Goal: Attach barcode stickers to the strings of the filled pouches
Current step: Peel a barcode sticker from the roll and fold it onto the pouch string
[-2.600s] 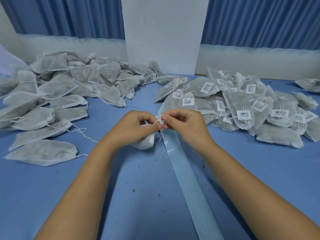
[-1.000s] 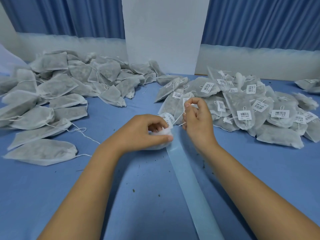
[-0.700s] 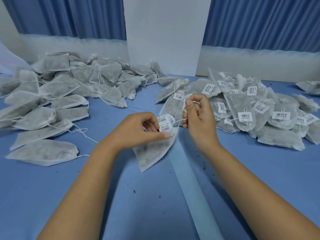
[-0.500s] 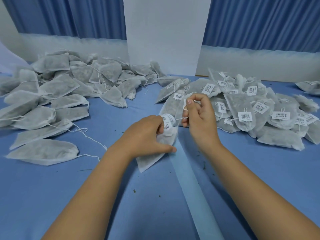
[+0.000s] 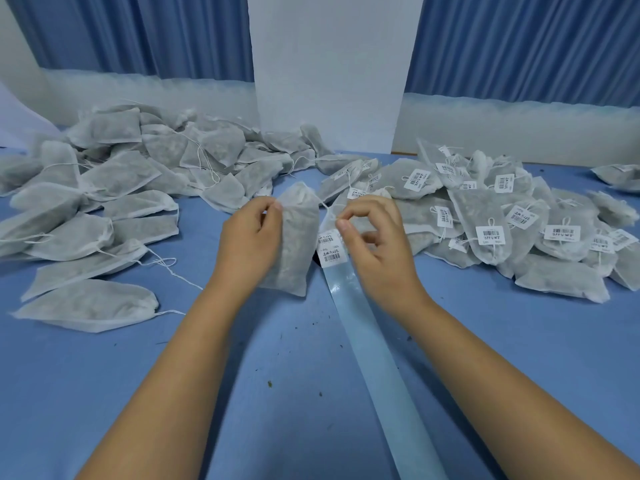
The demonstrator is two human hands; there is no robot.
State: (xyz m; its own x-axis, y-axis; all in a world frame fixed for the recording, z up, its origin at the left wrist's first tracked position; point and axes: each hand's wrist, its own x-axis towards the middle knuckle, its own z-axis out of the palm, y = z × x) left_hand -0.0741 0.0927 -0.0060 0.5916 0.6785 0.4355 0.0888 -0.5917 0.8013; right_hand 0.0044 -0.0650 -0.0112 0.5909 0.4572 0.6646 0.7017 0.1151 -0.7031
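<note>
— What had changed for us by then?

— We had stood the pouch (image 5: 298, 244) up. Half a second before, it hung slanted and low under our left hand (image 5: 249, 244). Now that hand gripped it upright between our two hands, fingers curled round its left edge, thumb pinched near the gathered neck.

— And the right hand (image 5: 377, 247)?

— It was nearer the neck than before. Thumb and forefinger were closed into a ring on the string (image 5: 325, 206), as far as we could see, and the other fingers were loosely curled.

— Was the string tagged already?

— We could not tell, because our fingers hid that stretch. Two stickers (image 5: 331, 252) sat on the end of the backing strip (image 5: 377, 358), just beside the pouch. Earlier that end had curled up at our left fingers.

— What did that mean for the job?

— We judged this pouch was either just finished or about to take its sticker. The labelled pile (image 5: 491, 233) lay to our right, and the untagged pile (image 5: 114, 188) on the left was large, so plenty remained.
</note>
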